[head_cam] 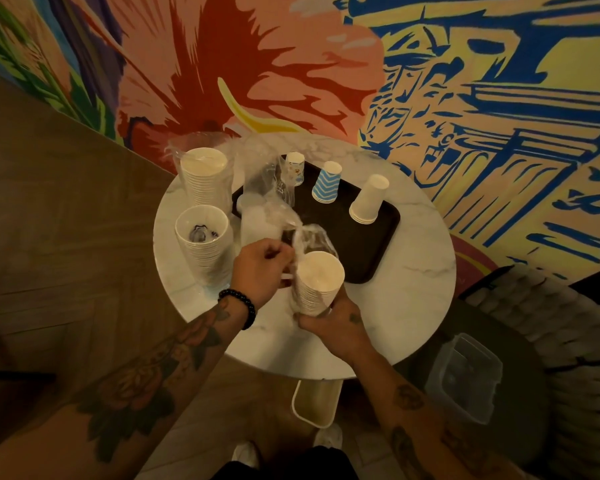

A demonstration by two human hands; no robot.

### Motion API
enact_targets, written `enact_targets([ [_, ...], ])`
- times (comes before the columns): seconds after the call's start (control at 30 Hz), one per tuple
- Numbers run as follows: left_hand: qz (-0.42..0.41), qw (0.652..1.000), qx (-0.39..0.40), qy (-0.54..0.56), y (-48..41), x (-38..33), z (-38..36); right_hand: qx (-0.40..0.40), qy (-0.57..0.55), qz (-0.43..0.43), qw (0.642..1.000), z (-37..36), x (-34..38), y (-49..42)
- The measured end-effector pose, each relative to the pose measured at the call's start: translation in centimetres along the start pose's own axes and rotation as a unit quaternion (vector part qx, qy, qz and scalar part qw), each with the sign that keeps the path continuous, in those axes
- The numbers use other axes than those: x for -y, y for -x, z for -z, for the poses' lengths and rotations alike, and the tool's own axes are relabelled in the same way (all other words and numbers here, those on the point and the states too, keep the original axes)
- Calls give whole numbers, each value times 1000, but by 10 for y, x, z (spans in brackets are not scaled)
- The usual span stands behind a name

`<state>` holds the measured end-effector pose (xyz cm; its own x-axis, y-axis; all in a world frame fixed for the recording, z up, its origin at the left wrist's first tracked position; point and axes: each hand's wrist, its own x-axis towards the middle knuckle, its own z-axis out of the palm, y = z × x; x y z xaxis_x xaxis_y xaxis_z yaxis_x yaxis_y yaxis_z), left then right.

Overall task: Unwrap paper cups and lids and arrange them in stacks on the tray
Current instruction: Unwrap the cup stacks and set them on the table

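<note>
1. A round tabletop (413, 289) stands by a painted wall (465, 81).
2. A dark tray (354, 244) lies on the tabletop, on the far side.
3. Three short stacks sit upside down in a row along the back of the tray: small cups (294, 168), blue cups (327, 181) and white cups (369, 199).
4. Two tall stacks stand on the tabletop left of the tray, the far stack (205, 178) in clear plastic and the near stack (203, 244) in front of it.
5. Loose plastic (260, 178) rises over the left end of the tray, in front of the small cups.
6. A white bin (317, 403) and a clear box (465, 375) sit on the floor below.
7. The cup stack (317, 285) is held up over the near edge of the tabletop, just in front of the tray.
8. The right hand (333, 323) grips the bottom of the cup stack, fingers curled round it.
9. The left hand (260, 268) is just left of the stack's top. Its fingers (281, 252) are curled and pinch the wrap (310, 237), which stretches up off the stack.
10. A bead bracelet (239, 304) is on the left wrist.
11. A pale tall thing (257, 220) stands inside the plastic at the tray's left edge; what it is cannot be told.
12. Something dark lies inside the near stack, too blurry to name.
</note>
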<state>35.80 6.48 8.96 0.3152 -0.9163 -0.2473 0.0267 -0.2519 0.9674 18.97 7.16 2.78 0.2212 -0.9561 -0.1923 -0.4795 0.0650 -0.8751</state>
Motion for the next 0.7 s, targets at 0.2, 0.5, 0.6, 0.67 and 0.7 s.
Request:
enact_targets([
  [0.2,79,995,47,-50,2,30,6,10,7,2,1000,-3,-5,-1],
  [0.5,-5,992,128,-10,12,28,24,22,-2,-26,999,-18,-33,-2],
  [0.6,-44,963,252,-89,21,29,23,34,45,-39,998,-26,-42,-6],
  [0.67,-83,956,252,-124,25,31,11,22,52,-38,998,-27,-47,-8],
  [0.7,-103,959,233,-124,25,32,3,16,39,-49,998,-27,-45,-7],
])
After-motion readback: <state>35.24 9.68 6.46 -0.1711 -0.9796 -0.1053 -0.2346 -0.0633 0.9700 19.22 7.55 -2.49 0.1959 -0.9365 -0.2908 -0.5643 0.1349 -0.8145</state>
